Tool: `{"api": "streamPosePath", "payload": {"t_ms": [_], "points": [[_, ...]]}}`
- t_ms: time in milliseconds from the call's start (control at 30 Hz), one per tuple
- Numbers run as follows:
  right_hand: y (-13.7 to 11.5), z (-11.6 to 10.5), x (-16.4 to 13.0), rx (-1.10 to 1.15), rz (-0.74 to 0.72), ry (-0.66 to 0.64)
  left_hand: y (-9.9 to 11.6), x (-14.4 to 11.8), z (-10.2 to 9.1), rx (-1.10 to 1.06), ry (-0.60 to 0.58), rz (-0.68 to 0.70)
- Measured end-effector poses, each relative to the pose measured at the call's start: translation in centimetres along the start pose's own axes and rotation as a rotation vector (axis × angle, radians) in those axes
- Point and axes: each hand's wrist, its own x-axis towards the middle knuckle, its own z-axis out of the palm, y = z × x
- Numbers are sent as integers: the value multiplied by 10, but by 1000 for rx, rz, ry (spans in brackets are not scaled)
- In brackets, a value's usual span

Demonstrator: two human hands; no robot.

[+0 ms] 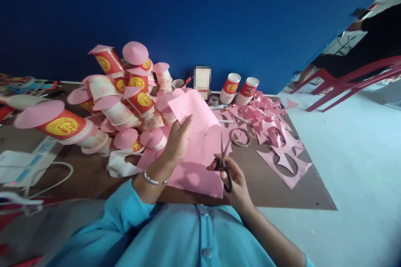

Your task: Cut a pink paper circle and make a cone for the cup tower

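My left hand (181,139) grips a sheet of pink paper (200,112) by its left side, lifted at a tilt. A faint curved outline shows on the sheet. In my right hand (236,179) is a pair of scissors (223,156), blades pointing up and slightly apart, right of the sheet. Fingers of that hand are through the dark handles. More pink paper (200,181) lies flat on the table beneath both hands. The lifted sheet hides part of what lies behind it.
Left stand several stacked paper cups (108,85) with pink cone tops. Two cup stacks (230,87) stand by the blue wall (200,16). Pink offcuts (275,133) and a tape roll (239,137) lie right. A power strip (34,160) sits left; a red chair (354,79) stands beyond, near a person.
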Motion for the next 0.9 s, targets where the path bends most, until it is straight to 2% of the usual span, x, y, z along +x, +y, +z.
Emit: {"api": "streamPosePath", "payload": {"t_ms": [100,233,333,500,700,900], "points": [[10,5,1,36,63,9,7,0,4,-135,14,-103],[7,13,11,97,96,15,18,-4,15,-325,21,-180],[-1,19,17,102,74,5,22,-9,17,-367,6,-186],[-13,27,20,39,19,23,27,-19,9,-402,-25,-275],[-24,36,22,-28,-3,13,33,-25,9,-446,26,-259],[-25,40,23,-98,24,21,25,-29,11,-463,69,-201]]}}
